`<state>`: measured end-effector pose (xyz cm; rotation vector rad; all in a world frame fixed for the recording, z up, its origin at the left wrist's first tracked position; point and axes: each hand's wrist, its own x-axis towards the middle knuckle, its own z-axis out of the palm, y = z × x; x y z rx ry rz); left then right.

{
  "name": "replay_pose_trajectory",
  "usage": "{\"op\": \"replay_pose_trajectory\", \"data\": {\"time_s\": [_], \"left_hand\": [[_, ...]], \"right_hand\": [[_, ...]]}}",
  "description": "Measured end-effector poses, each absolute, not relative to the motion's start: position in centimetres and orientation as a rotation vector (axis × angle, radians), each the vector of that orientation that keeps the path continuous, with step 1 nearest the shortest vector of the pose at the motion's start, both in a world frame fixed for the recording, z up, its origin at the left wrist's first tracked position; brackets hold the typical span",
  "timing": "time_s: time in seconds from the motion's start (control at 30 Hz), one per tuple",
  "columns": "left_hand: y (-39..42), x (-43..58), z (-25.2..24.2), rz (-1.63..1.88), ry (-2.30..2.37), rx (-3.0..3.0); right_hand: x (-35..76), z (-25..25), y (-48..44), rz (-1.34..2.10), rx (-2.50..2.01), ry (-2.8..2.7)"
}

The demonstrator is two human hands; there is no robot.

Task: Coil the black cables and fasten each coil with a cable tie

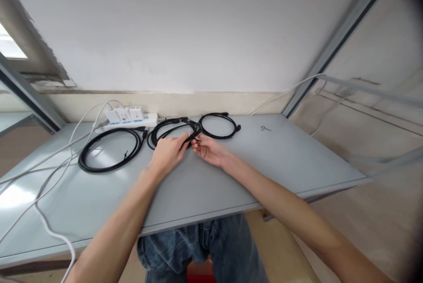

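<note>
A coiled black cable (pixel 169 129) lies in the middle of the back half of the table, its right side lifted slightly. My left hand (pixel 169 151) is closed on the right part of that coil, thumb on top. Close beside it, my right hand (pixel 211 150) pinches at the coil's right edge, where a thin dark strand like a twist tie (pixel 197 142) shows at the fingertips. A second black cable coil (pixel 86 165) rests to the left, with a small tie sticking up. The third black cable coil (pixel 216 136) lies behind my right hand.
A white power strip (pixel 150 120) with white chargers (pixel 124 114) stands along the back wall. White cords (pixel 70 155) run across the table's left side. A loose black tie (pixel 265 128) lies at right on the grey table (pixel 291 159). Metal posts (pixel 299 93) rise at both sides.
</note>
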<state>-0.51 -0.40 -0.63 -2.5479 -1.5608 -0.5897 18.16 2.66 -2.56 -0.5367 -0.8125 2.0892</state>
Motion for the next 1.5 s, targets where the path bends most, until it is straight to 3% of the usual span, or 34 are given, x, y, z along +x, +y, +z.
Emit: {"op": "replay_pose_trajectory", "data": {"time_s": [0.77, 1.5], "left_hand": [[-0.7, -0.4, -0.4, -0.585, -1.548, -2.559], [-0.8, -0.4, -0.1, -0.492, -1.572, -2.494]], "right_hand": [[18.4, -2.2, 2.1, 2.035, -0.533, -0.925], [19.6, -0.9, 2.6, 2.062, -0.848, -1.144]]}}
